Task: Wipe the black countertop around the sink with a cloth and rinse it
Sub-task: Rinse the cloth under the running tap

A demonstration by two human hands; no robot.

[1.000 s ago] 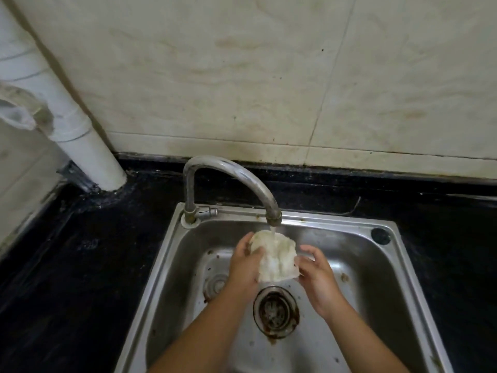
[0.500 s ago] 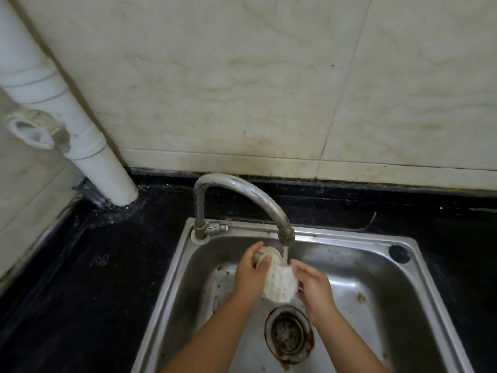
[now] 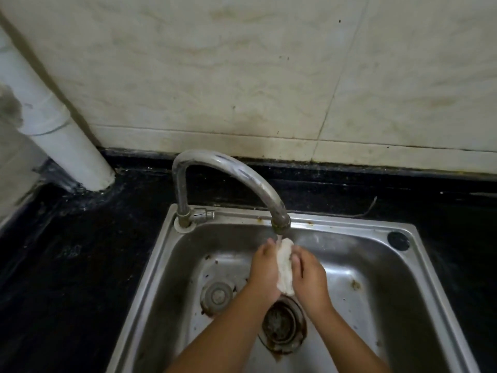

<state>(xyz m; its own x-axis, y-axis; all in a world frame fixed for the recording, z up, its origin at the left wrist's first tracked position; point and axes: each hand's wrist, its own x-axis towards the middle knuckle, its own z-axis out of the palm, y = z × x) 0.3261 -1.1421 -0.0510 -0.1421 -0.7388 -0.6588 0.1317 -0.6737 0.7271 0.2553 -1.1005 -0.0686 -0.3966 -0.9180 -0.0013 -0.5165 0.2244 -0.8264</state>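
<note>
Squeezing the cloth [image 3: 285, 266] between left hand [image 3: 265, 273] and right hand [image 3: 309, 275] (both grips clenched on it) under the faucet [image 3: 228, 168].

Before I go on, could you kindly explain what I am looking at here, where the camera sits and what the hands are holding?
There is no machine here: a person wears one camera on the head, looking down at their own two bare hands. You see a steel sink set in a black countertop, with a curved tap above it and a white pipe in the left corner. The left hand and the right hand squeeze a white cloth between them, right under the tap's spout. Below them lies the rusty drain.
</note>
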